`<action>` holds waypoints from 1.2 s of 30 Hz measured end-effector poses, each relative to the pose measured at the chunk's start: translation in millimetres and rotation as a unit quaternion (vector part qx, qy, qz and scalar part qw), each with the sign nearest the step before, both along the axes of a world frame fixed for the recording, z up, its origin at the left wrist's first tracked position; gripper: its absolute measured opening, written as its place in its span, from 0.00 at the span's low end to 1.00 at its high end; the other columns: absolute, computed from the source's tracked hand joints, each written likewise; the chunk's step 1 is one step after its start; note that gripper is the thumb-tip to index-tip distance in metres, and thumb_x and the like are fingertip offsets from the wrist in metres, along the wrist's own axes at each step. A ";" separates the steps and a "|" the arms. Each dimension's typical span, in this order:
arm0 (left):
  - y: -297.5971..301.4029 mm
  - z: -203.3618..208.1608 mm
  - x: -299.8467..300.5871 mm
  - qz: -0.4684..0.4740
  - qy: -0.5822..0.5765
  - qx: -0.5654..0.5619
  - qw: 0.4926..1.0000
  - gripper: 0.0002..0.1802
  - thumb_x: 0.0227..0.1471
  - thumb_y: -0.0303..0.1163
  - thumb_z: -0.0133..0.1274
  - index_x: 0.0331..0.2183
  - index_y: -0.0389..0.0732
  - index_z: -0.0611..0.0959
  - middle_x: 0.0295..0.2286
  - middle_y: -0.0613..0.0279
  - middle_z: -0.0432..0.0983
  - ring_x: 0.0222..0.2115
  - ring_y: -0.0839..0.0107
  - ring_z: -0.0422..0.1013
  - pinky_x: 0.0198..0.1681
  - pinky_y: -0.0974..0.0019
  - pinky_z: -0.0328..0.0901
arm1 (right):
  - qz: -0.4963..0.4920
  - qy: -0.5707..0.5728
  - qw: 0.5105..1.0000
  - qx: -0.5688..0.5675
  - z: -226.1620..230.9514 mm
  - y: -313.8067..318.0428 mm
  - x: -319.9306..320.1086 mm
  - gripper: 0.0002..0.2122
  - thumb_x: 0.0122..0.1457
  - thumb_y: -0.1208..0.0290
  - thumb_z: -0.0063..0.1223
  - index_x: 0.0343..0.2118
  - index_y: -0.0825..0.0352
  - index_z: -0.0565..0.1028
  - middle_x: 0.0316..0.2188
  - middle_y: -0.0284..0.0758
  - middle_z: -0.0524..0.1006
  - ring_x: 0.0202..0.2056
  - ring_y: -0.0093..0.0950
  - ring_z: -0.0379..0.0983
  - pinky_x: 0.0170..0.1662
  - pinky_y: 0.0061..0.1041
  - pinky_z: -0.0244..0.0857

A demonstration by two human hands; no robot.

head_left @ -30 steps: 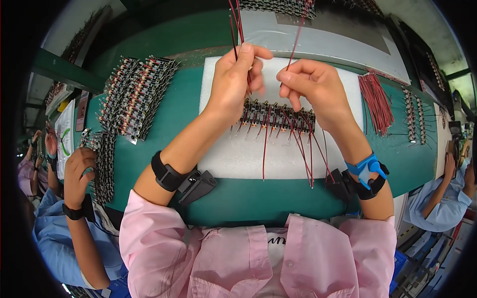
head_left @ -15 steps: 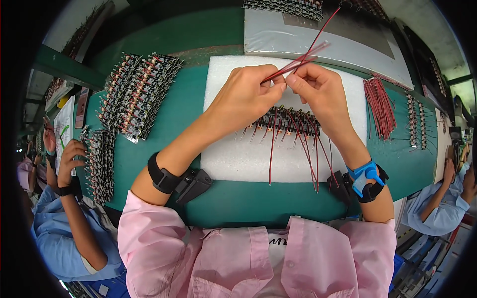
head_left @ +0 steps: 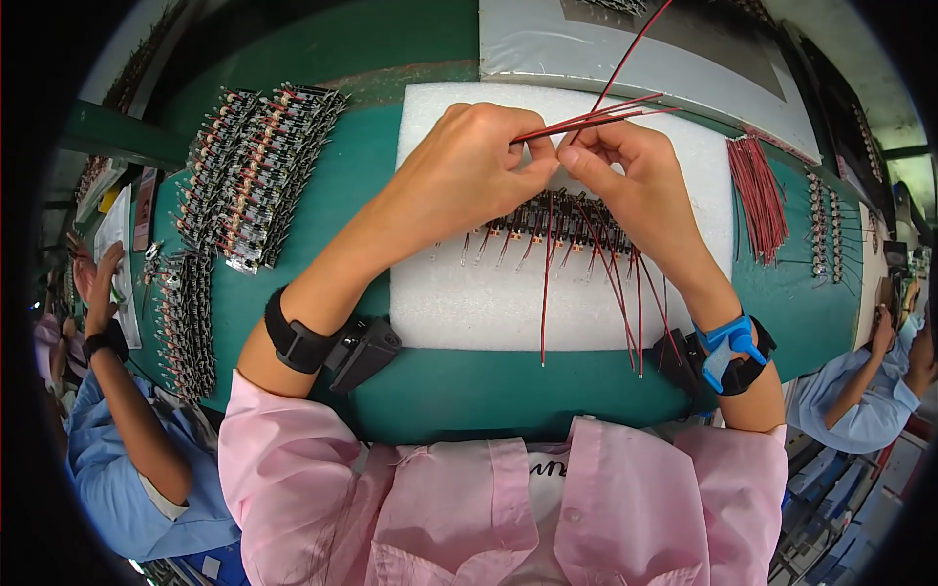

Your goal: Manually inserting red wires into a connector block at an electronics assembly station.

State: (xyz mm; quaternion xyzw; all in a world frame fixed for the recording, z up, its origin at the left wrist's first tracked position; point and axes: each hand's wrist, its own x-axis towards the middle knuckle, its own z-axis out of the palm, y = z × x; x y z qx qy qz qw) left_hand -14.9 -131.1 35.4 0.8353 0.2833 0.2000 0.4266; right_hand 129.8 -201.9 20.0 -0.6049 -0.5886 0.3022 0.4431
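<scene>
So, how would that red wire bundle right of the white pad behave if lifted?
The red wire bundle is probably light, being thin strands. They may be fairly springy: the wire in the right hand juts out nearly straight. Some could slip apart; I see no tie.

Fairly bright, even light falls on the white foam pad [head_left: 464, 308] and green table [head_left: 518, 386], with soft shadows. Fisheye distortion curves outer edges, all 4 corners go black, and rim detail looks blurred.

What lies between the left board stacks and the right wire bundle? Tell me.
Head view: green tabletop, white foam pad bearing circuit boards, and, above it, left hand and right hand holding wires.
</scene>
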 end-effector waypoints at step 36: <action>16.0 -28.9 -4.0 0.095 -0.123 -0.006 0.988 0.18 0.43 0.38 0.47 0.16 0.32 0.73 0.09 0.68 0.57 0.12 0.82 0.51 0.15 0.73 0.47 | 0.055 -0.091 0.994 -0.037 -18.6 13.0 -4.5 0.05 0.43 0.78 0.50 0.17 0.73 0.67 0.14 0.26 0.63 0.16 0.13 0.52 0.19 0.14 0.49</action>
